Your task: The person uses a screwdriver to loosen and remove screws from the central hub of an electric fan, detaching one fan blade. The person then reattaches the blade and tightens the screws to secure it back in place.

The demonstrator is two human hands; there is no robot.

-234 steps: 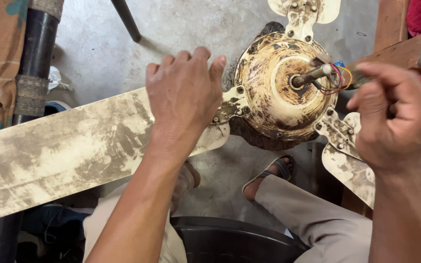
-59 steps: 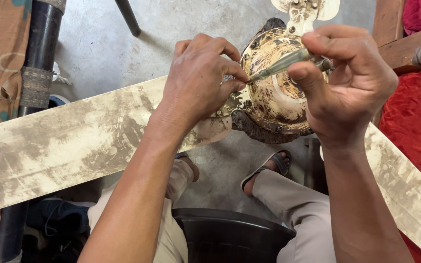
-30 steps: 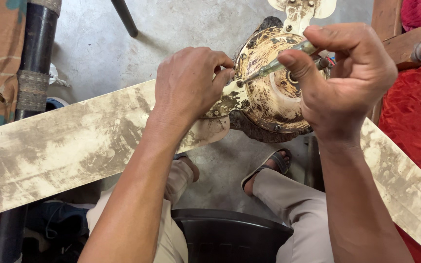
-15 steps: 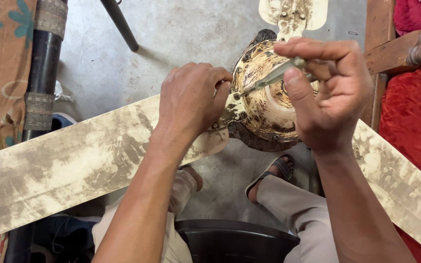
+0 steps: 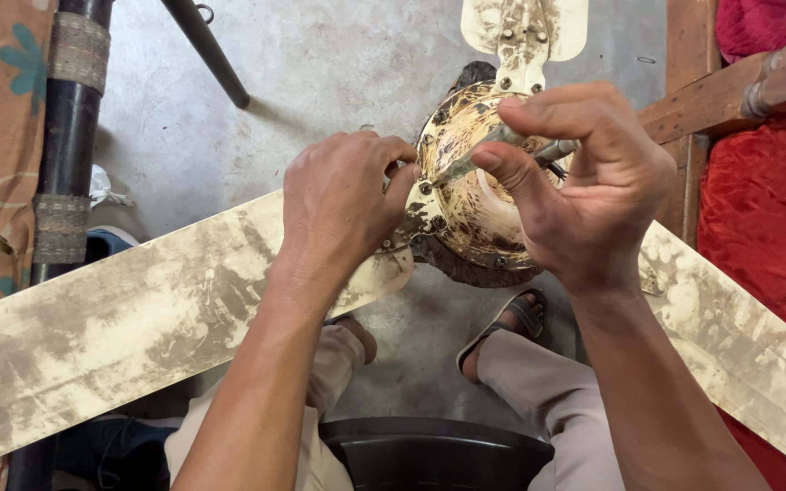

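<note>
- While the person sits over a grimy ceiling fan, the head view shows the step in hand as work on a screw where a blade joins the round motor housing (image 5: pixel 479 195); I judge it to be loosening or tightening, and cannot tell which.
- The right hand (image 5: pixel 584 195) is closed around a screwdriver (image 5: pixel 493 150), thumb and fingers pinching the shaft, with the tip angled down toward the left rim of the motor housing.
- The left hand (image 5: pixel 343 209) rests on the root of the left blade (image 5: pixel 138 318), just left of the motor housing; its fingers are curled almost shut at the blade bracket, and whether they pinch a screw or only steady the bracket is hidden.
- The motor housing sits above the person's knees, with the grey concrete floor (image 5: pixel 320 73) below it.
- A second blade (image 5: pixel 739 345) runs out to the right of the motor housing, and a third blade's root (image 5: pixel 525 27) points away above it.
- Judged from this, the next move calls for seating the tip squarely in the screw head and holding the bracket still, since a slip would skid across the dirty metal.
- A red cushion (image 5: pixel 766 218) lies well right of the motor housing; a black pole (image 5: pixel 65 136) stands well left.
</note>
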